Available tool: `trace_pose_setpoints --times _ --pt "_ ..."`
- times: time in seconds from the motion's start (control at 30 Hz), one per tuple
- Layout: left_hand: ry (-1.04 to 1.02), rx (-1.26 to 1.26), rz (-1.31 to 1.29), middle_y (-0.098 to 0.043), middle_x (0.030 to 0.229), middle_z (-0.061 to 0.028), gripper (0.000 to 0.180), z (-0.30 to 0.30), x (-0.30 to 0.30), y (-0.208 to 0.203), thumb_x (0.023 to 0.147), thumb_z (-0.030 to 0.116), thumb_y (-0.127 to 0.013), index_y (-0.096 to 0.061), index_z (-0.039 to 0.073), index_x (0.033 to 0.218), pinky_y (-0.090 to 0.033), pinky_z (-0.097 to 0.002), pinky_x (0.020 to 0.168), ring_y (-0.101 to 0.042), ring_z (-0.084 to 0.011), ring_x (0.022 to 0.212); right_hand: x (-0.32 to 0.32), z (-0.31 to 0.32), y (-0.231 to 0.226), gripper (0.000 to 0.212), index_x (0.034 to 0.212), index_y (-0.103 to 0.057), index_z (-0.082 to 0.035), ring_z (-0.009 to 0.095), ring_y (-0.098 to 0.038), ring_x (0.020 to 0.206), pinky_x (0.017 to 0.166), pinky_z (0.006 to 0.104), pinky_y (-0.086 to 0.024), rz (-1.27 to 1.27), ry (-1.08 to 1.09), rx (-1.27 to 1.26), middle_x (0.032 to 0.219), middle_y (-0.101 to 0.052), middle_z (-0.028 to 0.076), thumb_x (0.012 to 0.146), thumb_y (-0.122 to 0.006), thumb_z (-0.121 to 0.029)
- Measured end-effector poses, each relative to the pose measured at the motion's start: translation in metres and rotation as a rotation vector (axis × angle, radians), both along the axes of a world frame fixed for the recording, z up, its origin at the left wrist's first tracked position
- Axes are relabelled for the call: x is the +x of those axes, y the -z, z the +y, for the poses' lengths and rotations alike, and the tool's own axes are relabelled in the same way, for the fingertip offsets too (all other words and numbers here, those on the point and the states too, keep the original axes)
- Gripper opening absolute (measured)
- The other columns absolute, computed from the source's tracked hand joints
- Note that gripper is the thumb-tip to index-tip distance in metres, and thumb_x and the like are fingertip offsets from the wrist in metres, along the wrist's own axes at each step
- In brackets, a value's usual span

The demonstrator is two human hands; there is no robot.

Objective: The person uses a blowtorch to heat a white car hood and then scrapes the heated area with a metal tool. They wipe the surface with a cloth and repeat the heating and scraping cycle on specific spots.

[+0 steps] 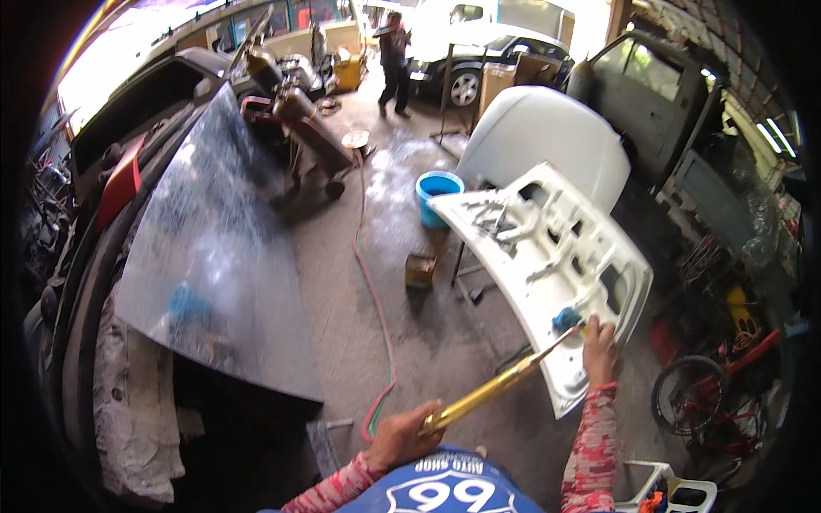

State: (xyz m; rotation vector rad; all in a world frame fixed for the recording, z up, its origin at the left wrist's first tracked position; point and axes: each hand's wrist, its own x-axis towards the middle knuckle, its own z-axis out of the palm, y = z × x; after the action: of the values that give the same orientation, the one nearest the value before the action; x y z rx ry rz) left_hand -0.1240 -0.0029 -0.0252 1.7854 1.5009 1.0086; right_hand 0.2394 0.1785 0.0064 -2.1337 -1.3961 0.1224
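Observation:
My left hand [408,433] is wrapped around the rear end of a long brass-coloured gas torch [487,391], which slants away to the right. Its thin end reaches my right hand [599,349], whose fingers are curled together there; what they grip is too small to make out. Just past the torch tip lies a blue bundle [564,321], perhaps cloth, on a white car trunk lid [540,321]. The lid is propped with its ribbed inner side up. Several metal parts [496,221] rest toward its far end.
A red and green hose pair [363,248] runs along the floor from a cylinder cart [312,137]. Left stands a large grey panel [214,282]. Ahead are a blue bucket [439,186], a square tin [419,270] and a white hood [547,128]. A person [393,64] stands farther off.

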Motion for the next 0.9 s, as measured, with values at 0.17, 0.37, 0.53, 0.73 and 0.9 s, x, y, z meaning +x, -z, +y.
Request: trace_pose_setpoints --times 0.17,0.37,0.53,0.73,0.9 --pt "0.044 -0.118 -0.064 -0.069 0.076 -0.0191 0.035 0.004 -0.001 0.000 0.082 0.023 -0.079 -0.064 0.012 0.112 -0.055 -0.0449 0.061 -0.071 -0.0382 0.071 0.014 -0.002 0.003 0.054 0.101 -0.054 -0.006 0.049 -0.065 0.092 0.079 0.0592 -0.046 -0.027 0.010 0.011 0.096 -0.070 0.027 0.100 -0.044 -0.059" --pt "-0.049 -0.122 -0.015 -0.066 0.069 -0.0193 0.041 -0.001 -0.001 -0.001 0.083 0.020 -0.078 -0.055 0.009 0.115 -0.053 -0.0446 0.057 -0.070 -0.0383 0.065 0.023 -0.005 0.012 0.057 0.100 -0.056 -0.004 0.049 -0.064 0.095 0.081 0.0578 -0.047 -0.008 0.036 0.020 0.093 -0.068 0.027 0.101 -0.044 -0.059" --pt "-0.030 -0.118 -0.003 -0.071 0.094 -0.0204 0.039 0.012 -0.003 0.001 0.080 0.022 -0.081 -0.063 0.008 0.112 -0.057 -0.0469 0.076 -0.072 -0.0401 0.088 0.026 0.004 0.023 0.058 0.113 -0.059 -0.008 0.048 -0.063 0.105 0.086 0.0576 -0.048 -0.033 0.017 -0.075 0.107 -0.067 0.032 0.097 -0.044 -0.063" --pt "0.017 -0.219 -0.206 -0.073 0.078 -0.0105 0.026 -0.001 0.004 0.004 0.082 0.012 -0.077 -0.067 0.006 0.105 -0.056 -0.0311 0.066 -0.074 -0.0170 0.073 0.021 0.001 0.011 0.052 0.117 -0.055 -0.011 0.047 -0.065 0.098 0.082 0.0572 -0.049 -0.234 -0.172 0.000 0.103 -0.064 0.028 0.103 -0.035 -0.057" --pt "-0.047 -0.201 -0.149 -0.064 0.067 -0.0035 0.023 -0.001 0.010 0.003 0.079 0.009 -0.077 -0.067 0.001 0.099 -0.050 -0.0265 0.058 -0.060 -0.0068 0.062 -0.001 -0.003 -0.016 0.074 0.108 -0.055 -0.004 0.049 -0.065 0.102 0.086 0.0542 -0.049 0.023 0.008 -0.120 0.101 -0.069 0.029 0.098 -0.030 -0.073"
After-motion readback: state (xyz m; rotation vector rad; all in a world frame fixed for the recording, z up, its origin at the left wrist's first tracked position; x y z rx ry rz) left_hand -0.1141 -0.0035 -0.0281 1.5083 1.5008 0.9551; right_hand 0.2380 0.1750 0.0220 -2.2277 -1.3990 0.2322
